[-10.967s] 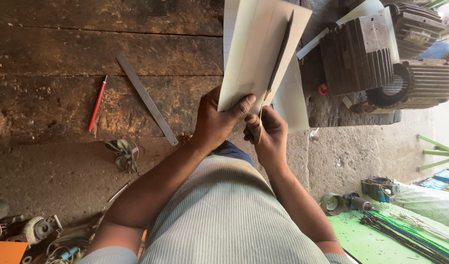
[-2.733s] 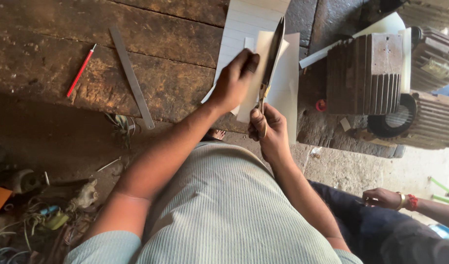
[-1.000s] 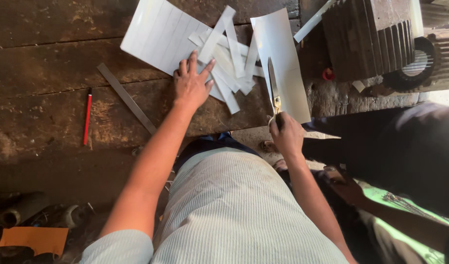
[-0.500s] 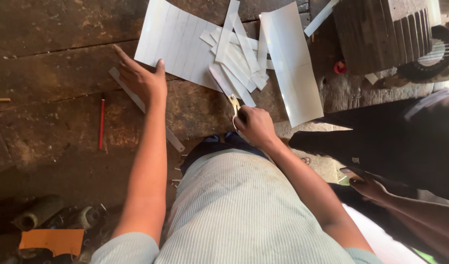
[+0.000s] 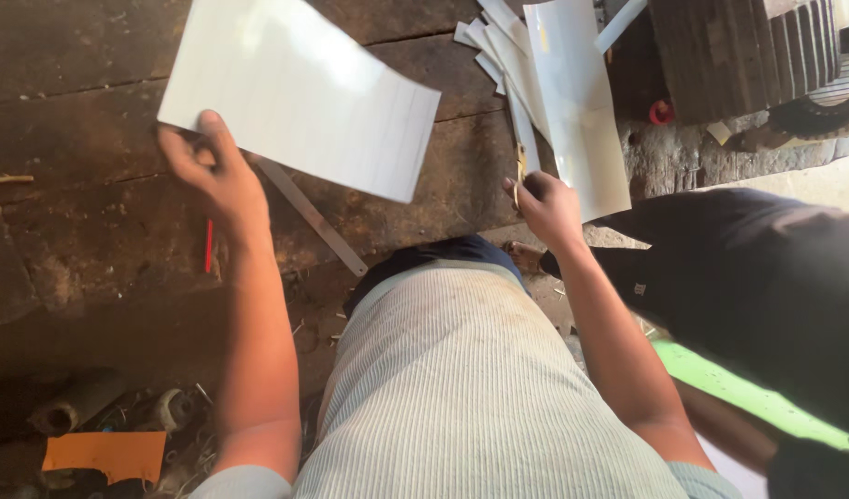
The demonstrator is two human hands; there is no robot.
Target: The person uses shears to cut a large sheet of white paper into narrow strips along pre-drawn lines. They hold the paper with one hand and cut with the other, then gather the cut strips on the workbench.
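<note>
Sheet [image 5: 299,97] at 11 o'clock, lifted over bench [image 5: 64,231], pinched at its corner by left hand [image 5: 212,176]. Scissors [image 5: 520,166] at 1 o'clock, gripped in right hand [image 5: 549,208].

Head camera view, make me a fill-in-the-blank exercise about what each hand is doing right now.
The left hand lifts a large white ____ by its corner.
The right hand grips yellow-handled ____ on the workbench.
A ____ pencil lies on the wood near the left wrist.
A long metal ____ lies partly under the lifted sheet.

Missing words: sheet; scissors; red; ruler
</note>
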